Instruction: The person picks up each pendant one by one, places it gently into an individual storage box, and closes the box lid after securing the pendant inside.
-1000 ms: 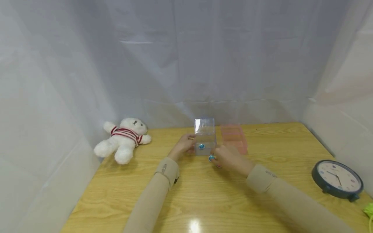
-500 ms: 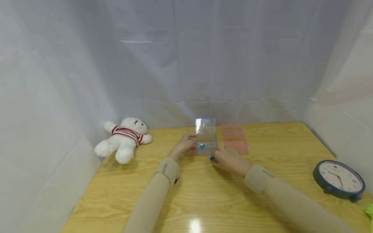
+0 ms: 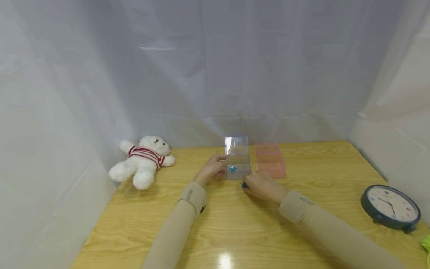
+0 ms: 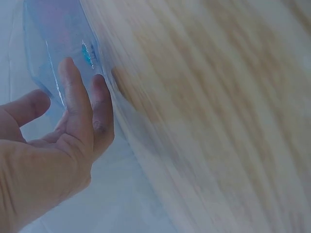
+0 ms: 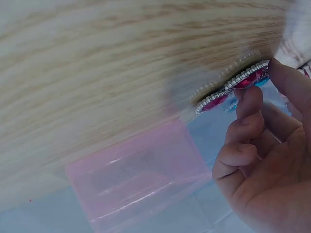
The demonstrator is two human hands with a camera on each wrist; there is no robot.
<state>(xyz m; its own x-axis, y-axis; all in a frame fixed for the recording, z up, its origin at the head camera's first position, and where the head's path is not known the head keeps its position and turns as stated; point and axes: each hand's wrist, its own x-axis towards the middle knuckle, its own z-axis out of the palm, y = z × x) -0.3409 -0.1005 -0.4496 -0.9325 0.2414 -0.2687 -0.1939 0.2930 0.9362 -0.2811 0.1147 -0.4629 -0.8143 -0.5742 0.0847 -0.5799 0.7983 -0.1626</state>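
Note:
In the head view, my left hand [image 3: 214, 167] rests its fingertips against the left side of a clear plastic box [image 3: 242, 174], whose lid stands raised. A blue oval rhinestone [image 3: 233, 169] with a silver rim lies inside. Just in front of the box's right corner, my right hand [image 3: 263, 185] is low over the table, close to another blue rhinestone [image 3: 244, 185]. Seen from the right wrist, its thumb and index finger pinch a red rhinestone [image 5: 249, 79] with a beaded silver edge. A second red rhinestone [image 5: 214, 103] sits beside that one.
A pink translucent box [image 3: 271, 164] stands right of the clear box. A white plush bear [image 3: 144, 160] in a striped shirt lies at the left. A round clock [image 3: 390, 207] lies at the right, and something green [image 3: 426, 242] shows at the edge.
The blue rhinestone by my right hand has tilted and shifted slightly nearer, and the right fingers have closed in around it. My left hand and the clear box have hardly moved.

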